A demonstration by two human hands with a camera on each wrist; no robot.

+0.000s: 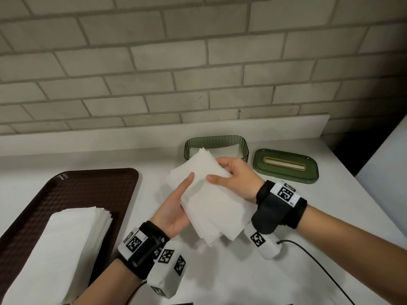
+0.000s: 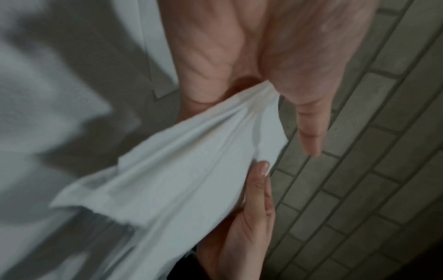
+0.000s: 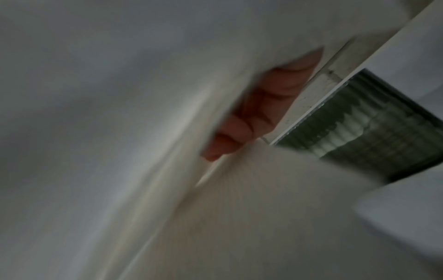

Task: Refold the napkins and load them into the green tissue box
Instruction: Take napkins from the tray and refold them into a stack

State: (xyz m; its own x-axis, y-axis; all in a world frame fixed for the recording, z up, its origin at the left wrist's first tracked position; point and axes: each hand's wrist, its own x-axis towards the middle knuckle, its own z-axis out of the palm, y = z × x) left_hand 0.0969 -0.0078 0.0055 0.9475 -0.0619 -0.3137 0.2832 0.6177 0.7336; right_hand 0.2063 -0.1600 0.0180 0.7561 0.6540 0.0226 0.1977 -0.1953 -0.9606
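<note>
Above the white counter, both hands hold one stack of white napkins (image 1: 211,201). My left hand (image 1: 176,205) supports it from the left, thumb laid on top and fingers underneath. My right hand (image 1: 233,177) grips the stack's far right edge, thumb on top. The left wrist view shows the napkins (image 2: 179,180) pinched at the base of my left thumb (image 2: 309,132), with the right hand's fingers (image 2: 251,217) below. The right wrist view is blurred: napkins (image 3: 120,132), curled fingers (image 3: 251,113), and the green box (image 3: 371,123). The green tissue box (image 1: 214,137) stands open just behind, with white napkins inside.
The box's green lid (image 1: 286,166), with a gold-rimmed slot, lies right of the box. A brown tray (image 1: 88,190) at the left carries another stack of napkins (image 1: 66,238). A black cable (image 1: 319,265) crosses the counter at lower right. A brick wall backs the counter.
</note>
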